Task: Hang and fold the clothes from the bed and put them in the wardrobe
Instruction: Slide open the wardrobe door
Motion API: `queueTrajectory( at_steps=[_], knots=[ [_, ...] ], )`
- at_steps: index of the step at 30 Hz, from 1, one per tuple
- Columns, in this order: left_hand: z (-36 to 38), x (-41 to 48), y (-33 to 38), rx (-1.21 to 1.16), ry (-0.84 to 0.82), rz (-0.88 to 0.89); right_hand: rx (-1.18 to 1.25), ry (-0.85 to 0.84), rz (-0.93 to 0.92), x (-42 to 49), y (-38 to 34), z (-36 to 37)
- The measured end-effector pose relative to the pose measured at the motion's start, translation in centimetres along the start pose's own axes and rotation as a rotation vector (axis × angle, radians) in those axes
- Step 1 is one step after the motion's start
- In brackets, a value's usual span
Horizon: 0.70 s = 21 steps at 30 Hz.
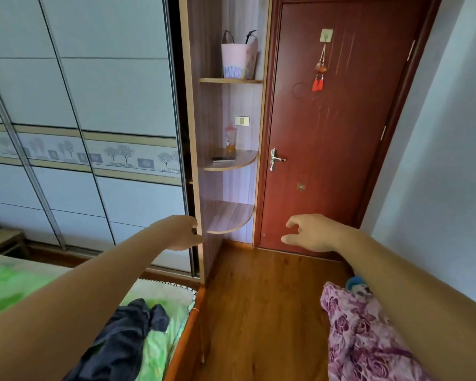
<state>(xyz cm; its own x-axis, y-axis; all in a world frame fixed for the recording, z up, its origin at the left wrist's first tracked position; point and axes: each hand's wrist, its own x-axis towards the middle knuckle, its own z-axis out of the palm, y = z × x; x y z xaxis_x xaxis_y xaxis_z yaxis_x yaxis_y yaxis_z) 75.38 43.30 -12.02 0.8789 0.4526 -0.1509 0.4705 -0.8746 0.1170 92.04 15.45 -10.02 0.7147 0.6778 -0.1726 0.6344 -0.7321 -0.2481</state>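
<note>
Big wardrobe (80,105) stood at 10 o'clock, bed (11,284) at 8 o'clock, dark clothes (121,339) lay on bed at 7 o'clock, left hand (180,233) curled by wardrobe edge, grip unclear, right hand (308,232) at 4 o'clock was loose, held nothing

One view is taken from the person's head, standing height, aimed forward and tilted down, with the wardrobe (94,92) held at left and the red-brown door (327,133) at right of centre. Straight lines of the wardrobe panels and door frame are bent outward by the wide lens. Both forearms are seen entering from the bottom edge, so the left hand (182,233) and right hand (311,232) are caught close, just below mid-frame, while the bed (17,281) corner is cut off at lower left and the wooden floor (259,298) is seen steeply from above.
</note>
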Motion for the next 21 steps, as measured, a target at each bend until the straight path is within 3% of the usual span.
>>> queueTrajectory(
  at_steps=[8,21],
  knots=[
    [-0.1,16.7,-3.0,-0.014,-0.026,-0.028,-0.044,-0.019,-0.033,17.9,0.7,-2.2],
    [-4.2,38.3,-13.3,-0.004,-0.046,-0.173,-0.045,-0.119,-0.185,46.0,-4.4,-4.7]
  ],
)
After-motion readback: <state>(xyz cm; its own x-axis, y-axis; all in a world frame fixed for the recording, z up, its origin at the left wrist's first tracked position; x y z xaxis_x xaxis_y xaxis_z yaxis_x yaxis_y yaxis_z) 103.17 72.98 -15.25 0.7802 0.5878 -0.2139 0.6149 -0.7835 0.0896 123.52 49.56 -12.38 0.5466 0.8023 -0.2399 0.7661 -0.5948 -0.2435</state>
